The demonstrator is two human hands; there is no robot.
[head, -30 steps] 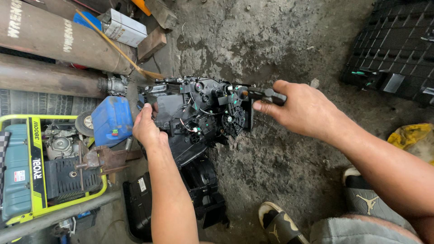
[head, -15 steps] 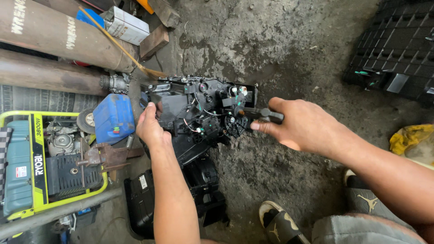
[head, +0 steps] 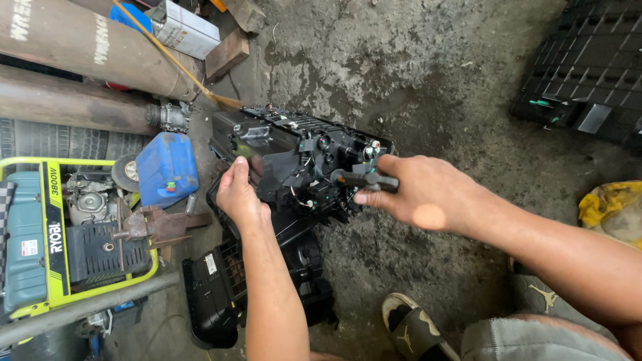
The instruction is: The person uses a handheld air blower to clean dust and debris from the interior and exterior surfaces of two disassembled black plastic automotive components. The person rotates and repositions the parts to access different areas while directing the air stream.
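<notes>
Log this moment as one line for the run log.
left hand: steadies black housing | right hand: grips dark tool handle at housing | beside: blue can, generator | floor: concrete

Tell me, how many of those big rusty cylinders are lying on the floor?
2. One rusty cylinder lies along the top left edge; the second rusty cylinder lies just below it, its valve end pointing toward the blue jug. More may sit outside the picture.

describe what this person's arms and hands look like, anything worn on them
Both forearms are bare, with no sleeves in view. The left hand and right hand wear no gloves, and no rings, watch or wristband show. The fingers are bare too.
</notes>
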